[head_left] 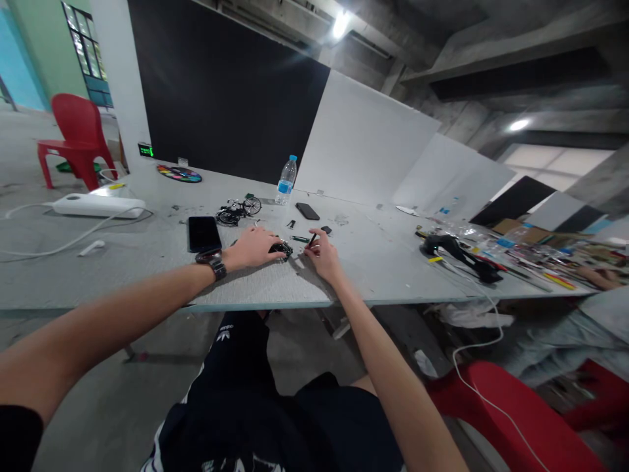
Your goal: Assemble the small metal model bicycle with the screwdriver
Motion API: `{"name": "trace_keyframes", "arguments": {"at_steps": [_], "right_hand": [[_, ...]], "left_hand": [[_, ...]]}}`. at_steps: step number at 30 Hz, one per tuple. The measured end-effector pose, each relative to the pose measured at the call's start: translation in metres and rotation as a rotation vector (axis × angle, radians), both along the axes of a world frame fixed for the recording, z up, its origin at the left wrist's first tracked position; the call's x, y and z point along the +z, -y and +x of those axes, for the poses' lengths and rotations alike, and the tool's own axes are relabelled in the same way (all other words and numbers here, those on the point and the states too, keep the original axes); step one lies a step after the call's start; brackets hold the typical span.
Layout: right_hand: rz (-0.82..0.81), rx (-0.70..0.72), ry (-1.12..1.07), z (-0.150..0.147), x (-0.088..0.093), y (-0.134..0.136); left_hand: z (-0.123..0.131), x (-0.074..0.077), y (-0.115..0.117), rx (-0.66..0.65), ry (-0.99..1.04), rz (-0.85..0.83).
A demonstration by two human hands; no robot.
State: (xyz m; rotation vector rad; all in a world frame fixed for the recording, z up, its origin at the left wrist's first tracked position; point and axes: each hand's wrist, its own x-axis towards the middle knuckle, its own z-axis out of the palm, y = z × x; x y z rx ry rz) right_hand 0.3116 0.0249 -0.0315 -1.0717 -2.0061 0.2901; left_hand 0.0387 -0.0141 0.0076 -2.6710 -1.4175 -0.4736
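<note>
On the table, my left hand (255,248) lies palm down, its thumb and fingers around a small dark, wiry model part (282,250). Most of that part is hidden under the fingers. A pinch of my right hand (322,257) holds a short, thin black stick-like piece (312,240), too small to identify. Between the hands lies a slim dark green rod (299,238). Just beyond my left hand stands a miniature black bicycle (239,210). Small black bits (291,223) are scattered past the fingertips.
A phone (203,234) lies by my left wrist, with a white power strip (98,206) farther left. Farther back are a water bottle (286,180), a dark phone-like slab (307,211) and a colourful round palette (179,173). A black device (459,255) with cables lies right, near another person's arm (597,276).
</note>
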Motion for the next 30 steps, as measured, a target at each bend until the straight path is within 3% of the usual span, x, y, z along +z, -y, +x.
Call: {"name": "trace_keyframes", "arguments": {"at_steps": [23, 30], "right_hand": [[-0.028, -0.017, -0.018, 0.000, 0.004, 0.001], [-0.008, 0.028, -0.081, -0.022, 0.022, 0.001]], "left_hand": [[0.000, -0.001, -0.001, -0.004, 0.019, -0.010], [0.000, 0.000, 0.000, -0.004, -0.006, -0.004]]}}
